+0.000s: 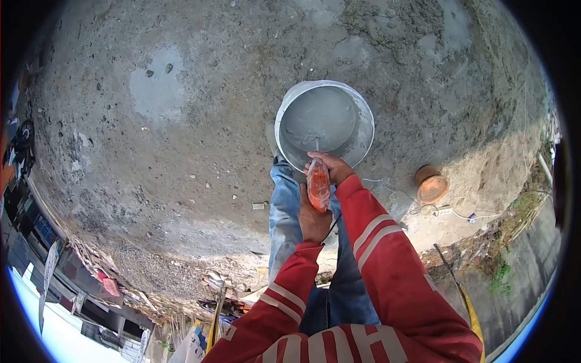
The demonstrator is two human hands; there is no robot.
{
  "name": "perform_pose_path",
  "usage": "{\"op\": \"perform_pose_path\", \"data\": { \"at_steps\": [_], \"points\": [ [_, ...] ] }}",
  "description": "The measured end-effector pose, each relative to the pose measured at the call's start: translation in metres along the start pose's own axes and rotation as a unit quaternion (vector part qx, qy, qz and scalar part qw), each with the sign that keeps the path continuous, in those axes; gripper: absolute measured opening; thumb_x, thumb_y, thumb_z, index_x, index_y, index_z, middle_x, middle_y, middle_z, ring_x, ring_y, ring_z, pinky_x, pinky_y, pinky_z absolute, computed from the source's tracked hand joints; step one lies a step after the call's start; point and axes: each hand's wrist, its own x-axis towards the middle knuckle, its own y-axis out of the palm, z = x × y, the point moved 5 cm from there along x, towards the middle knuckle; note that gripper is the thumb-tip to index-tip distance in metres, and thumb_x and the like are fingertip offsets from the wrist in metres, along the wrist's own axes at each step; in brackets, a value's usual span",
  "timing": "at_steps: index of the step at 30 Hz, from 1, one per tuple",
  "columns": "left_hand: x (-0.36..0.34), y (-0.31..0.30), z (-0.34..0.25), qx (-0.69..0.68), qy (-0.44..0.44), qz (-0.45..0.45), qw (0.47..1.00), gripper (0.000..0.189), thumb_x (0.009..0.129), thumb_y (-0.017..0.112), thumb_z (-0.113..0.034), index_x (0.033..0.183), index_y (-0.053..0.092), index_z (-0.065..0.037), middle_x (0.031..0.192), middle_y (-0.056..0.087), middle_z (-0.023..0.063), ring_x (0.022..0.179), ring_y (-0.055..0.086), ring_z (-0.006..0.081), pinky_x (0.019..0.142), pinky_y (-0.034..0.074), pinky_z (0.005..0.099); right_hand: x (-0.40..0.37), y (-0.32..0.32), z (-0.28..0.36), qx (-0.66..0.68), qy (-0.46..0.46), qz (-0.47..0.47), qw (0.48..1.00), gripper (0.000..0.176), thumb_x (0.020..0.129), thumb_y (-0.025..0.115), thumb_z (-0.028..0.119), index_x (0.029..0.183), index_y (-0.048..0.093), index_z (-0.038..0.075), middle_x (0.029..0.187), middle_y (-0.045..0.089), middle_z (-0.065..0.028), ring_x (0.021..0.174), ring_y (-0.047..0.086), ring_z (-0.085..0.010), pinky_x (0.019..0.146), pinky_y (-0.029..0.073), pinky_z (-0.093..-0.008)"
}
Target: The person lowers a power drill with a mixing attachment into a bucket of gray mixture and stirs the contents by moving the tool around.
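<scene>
The orange power tool (319, 189) probably handles as fairly heavy and stiff, its weight pulling toward the shaft (317, 144); any wet grey film could make the casing slippery. It calls for 2 hands: 1 around the rear, 1 by the front end, clear of the shaft.

The right hand (331, 165) wraps the front end, fingers curled over it and close together. The left hand (315, 224) holds the rear; 1 digit lies along the left side, but I cannot tell whether the other fingers are spread or pressed together.

The tool is over the near rim of the white bucket (282, 124), its shaft pointing into the grey mix (319, 118). The bucket stands on the ground (200, 145), well in from its near, rubble-strewn edge.

The tool's casing looks long and rounded, orange-red under pale, cloudy smears. The shaft is thin and greyish.
</scene>
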Motion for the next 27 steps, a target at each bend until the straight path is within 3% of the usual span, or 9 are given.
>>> {"op": "perform_pose_path", "data": {
  "at_steps": [5, 7, 9, 16, 18, 27],
  "points": [
    [-0.001, -0.001, 0.008, 0.000, -0.033, 0.023, 0.999, 0.107, 0.074, 0.078, -0.006, 0.161, 0.017, 0.007, 0.124, 0.064, 0.0339, 0.110, 0.068, 0.0466, 0.096, 0.054, 0.0473, 0.018, -0.008, -0.006, 0.021, -0.018, 0.013, 1.000, 0.045, 0.089, 0.083, 0.019, 0.126, 0.058, 0.011, 0.100, 0.070, -0.0199, 0.083, 0.074, -0.0370, 0.073, 0.065, -0.0520],
    [0.000, 0.000, 0.012, -0.014, -0.032, 0.023, 0.999, 0.108, 0.075, 0.079, -0.008, 0.161, 0.016, 0.006, 0.123, 0.064, 0.0338, 0.109, 0.069, 0.0464, 0.095, 0.055, 0.0474, 0.011, -0.005, -0.005, 0.021, -0.015, 0.006, 1.000, 0.045, 0.089, 0.083, 0.019, 0.126, 0.058, 0.011, 0.101, 0.070, -0.0200, 0.084, 0.074, -0.0367, 0.073, 0.065, -0.0516],
    [0.002, -0.001, 0.006, -0.015, 0.025, -0.008, 1.000, 0.108, 0.077, 0.081, -0.011, 0.162, 0.016, 0.005, 0.124, 0.063, 0.0333, 0.108, 0.069, 0.0459, 0.094, 0.055, 0.0477, 0.008, -0.005, -0.002, 0.020, -0.012, -0.001, 1.000, 0.044, 0.089, 0.083, 0.019, 0.126, 0.058, 0.011, 0.101, 0.070, -0.0200, 0.084, 0.074, -0.0363, 0.073, 0.065, -0.0512],
    [0.016, 0.004, 0.002, 0.019, -0.004, 0.044, 0.999, 0.109, 0.075, 0.080, -0.009, 0.162, 0.015, 0.005, 0.128, 0.063, 0.0315, 0.111, 0.069, 0.0443, 0.095, 0.055, 0.0468, 0.007, -0.005, 0.012, 0.059, -0.026, 0.006, 0.998, 0.045, 0.088, 0.084, 0.018, 0.125, 0.059, 0.012, 0.101, 0.069, -0.0160, 0.086, 0.074, -0.0334, 0.073, 0.065, -0.0496],
    [0.022, 0.004, -0.004, 0.007, 0.032, 0.060, 0.998, 0.109, 0.074, 0.079, -0.008, 0.162, 0.015, 0.006, 0.133, 0.061, 0.0304, 0.117, 0.067, 0.0422, 0.099, 0.054, 0.0444, 0.004, 0.000, 0.018, 0.080, -0.034, 0.015, 0.996, 0.046, 0.088, 0.084, 0.018, 0.125, 0.059, 0.012, 0.101, 0.068, -0.0153, 0.087, 0.074, -0.0330, 0.073, 0.065, -0.0487],
    [0.028, 0.009, -0.001, -0.129, 0.027, 0.137, 0.982, 0.113, 0.071, 0.076, 0.003, 0.163, 0.010, 0.005, 0.152, 0.047, 0.0233, 0.137, 0.054, 0.0319, 0.111, 0.046, 0.0383, -0.008, 0.006, 0.019, 0.061, -0.025, 0.036, 0.997, 0.044, 0.085, 0.085, 0.013, 0.121, 0.060, 0.010, 0.098, 0.066, -0.0121, 0.087, 0.071, -0.0322, 0.075, 0.065, -0.0463]
  ]
}}
